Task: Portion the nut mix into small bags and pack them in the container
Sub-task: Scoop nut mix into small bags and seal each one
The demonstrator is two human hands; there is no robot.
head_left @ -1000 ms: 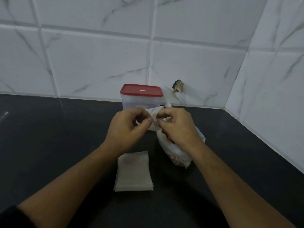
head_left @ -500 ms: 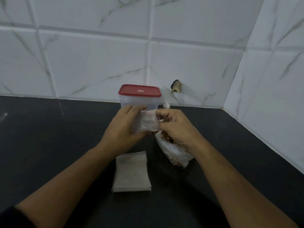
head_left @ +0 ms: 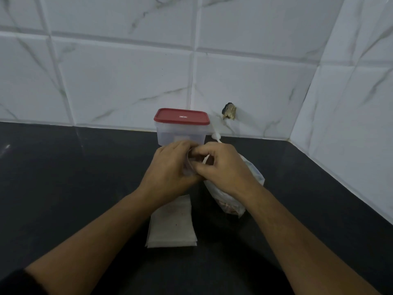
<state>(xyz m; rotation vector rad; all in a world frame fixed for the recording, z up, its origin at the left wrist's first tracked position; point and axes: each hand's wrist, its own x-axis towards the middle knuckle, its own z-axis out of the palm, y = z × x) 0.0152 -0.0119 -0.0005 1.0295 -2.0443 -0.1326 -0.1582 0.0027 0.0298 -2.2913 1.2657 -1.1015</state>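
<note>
My left hand [head_left: 170, 169] and my right hand [head_left: 223, 167] meet in front of me, both gripping a small clear bag [head_left: 188, 167] that is mostly hidden between the fingers. Under my right wrist lies the large plastic bag of nut mix [head_left: 229, 201], nuts showing at its lower end. A stack of empty small bags [head_left: 172, 226] lies flat on the counter near me. The clear container with a red lid [head_left: 181, 128] stands behind my hands, lid on.
The black counter [head_left: 74, 177] runs to a white tiled wall behind and on the right, forming a corner. A small white object [head_left: 216, 137] sits beside the container. A dark hole [head_left: 229, 110] marks the wall tile.
The small bag was held spread between both hands; now my hands have closed together over it and it is bunched between the fingers.
</note>
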